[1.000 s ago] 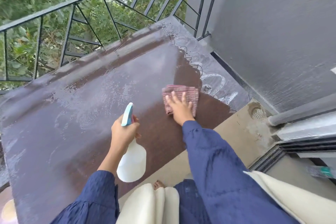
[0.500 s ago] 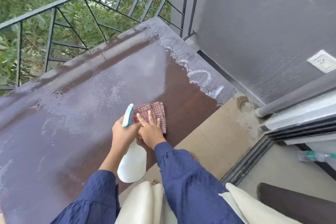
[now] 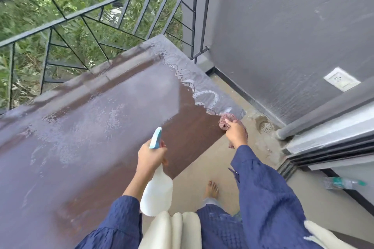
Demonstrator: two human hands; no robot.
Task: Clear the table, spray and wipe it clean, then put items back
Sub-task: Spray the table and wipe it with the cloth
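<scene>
Standing at a brown table (image 3: 87, 147) filling the left and centre of the frame, its surface lying mostly filmed with pale, streaky wet spray, with a darker wiped patch showing toward the lower right corner and looping white foam trails running along the right edge. Gripping a white spray bottle (image 3: 156, 194) in the left hand (image 3: 150, 156), low in the centre of the frame, fingers (image 3: 163, 144) wrapping around the neck below the light-blue nozzle, the bottle body hanging down over the near table edge. Pressing a reddish checked cloth (image 3: 226, 120) against the right-hand corner of the table with the right hand (image 3: 236, 132), right of centre; the cloth looking bunched under the hand and partly draping off the edge, though blur is making its fold hard to read, with the fingers closing down over it. Wearing dark blue sleeves (image 3: 263, 198) reaching to both wrists. Showing a bare foot (image 3: 211, 189) on the beige floor (image 3: 194, 176) just below the table corner. Running along the upper left, a black metal railing (image 3: 113, 24) with green foliage behind it. Filling the upper right, a grey wall (image 3: 283, 26) carrying a white socket plate (image 3: 341, 79). Sitting at the wall's foot, a round floor drain (image 3: 265, 127), and lying at the right edge, a clear plastic bottle (image 3: 344, 183).
</scene>
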